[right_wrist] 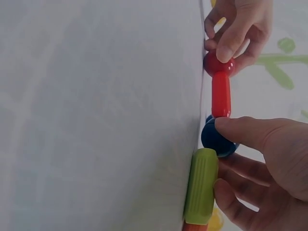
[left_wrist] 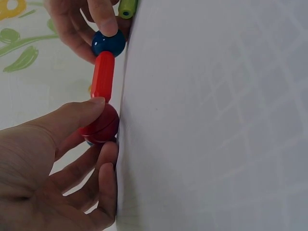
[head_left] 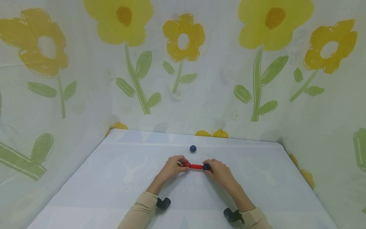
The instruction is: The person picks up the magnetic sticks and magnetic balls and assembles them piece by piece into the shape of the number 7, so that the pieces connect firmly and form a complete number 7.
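A red ball (head_left: 187, 164), a short red rod (head_left: 196, 166) and a dark blue ball (head_left: 206, 167) form a straight line, the rod meeting a ball at each end. My left hand (head_left: 173, 166) pinches the red ball between thumb and fingers. At the other end, my right hand (head_left: 220, 172) pinches the blue ball. In the right wrist view a ribbed green rod (right_wrist: 201, 186) lies beside the right fingers, just by the blue ball; whether they join I cannot tell. An orange-red piece (right_wrist: 195, 226) shows at the green rod's far end.
Another dark blue ball (head_left: 193, 148) lies on the pale table (head_left: 160, 146) beyond the hands. A flower-printed curtain (head_left: 211, 79) closes off the back and both sides. Black devices (head_left: 164, 204) are worn at the wrists, by the beige sleeves.
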### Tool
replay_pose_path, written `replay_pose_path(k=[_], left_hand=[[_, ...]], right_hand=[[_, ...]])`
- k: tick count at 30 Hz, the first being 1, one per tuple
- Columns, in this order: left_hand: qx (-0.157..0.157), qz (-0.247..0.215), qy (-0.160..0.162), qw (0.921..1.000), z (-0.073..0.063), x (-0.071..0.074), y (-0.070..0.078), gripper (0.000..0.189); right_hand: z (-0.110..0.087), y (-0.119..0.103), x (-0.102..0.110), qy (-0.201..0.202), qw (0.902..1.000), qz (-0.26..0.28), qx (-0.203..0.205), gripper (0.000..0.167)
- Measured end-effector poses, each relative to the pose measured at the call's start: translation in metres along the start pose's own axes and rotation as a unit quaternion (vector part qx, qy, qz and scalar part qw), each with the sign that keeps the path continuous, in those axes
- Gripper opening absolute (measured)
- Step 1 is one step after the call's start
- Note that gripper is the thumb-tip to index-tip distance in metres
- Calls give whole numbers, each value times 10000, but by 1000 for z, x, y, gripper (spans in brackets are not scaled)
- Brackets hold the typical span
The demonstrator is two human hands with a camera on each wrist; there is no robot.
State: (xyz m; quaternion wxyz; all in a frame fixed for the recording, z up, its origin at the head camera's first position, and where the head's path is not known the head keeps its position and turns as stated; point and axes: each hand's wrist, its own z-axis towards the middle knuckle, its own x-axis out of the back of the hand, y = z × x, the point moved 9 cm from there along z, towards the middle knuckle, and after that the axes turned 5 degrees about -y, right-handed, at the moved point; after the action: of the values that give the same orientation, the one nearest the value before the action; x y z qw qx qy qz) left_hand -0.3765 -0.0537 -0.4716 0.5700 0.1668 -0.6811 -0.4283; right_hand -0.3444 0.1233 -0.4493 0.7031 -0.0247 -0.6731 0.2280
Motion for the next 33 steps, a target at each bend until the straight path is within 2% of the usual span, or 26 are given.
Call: replay_pose_path(k=[20, 33], left_hand=[[-74, 59, -15, 10000, 1, -2, -1, 24], [-103, 1, -2, 9999, 0, 0, 0, 25]], right_hand=[[0, 4, -6, -124, 9997, 158, -116, 36], [-4, 7, 0, 135, 9998, 126, -105, 33]])
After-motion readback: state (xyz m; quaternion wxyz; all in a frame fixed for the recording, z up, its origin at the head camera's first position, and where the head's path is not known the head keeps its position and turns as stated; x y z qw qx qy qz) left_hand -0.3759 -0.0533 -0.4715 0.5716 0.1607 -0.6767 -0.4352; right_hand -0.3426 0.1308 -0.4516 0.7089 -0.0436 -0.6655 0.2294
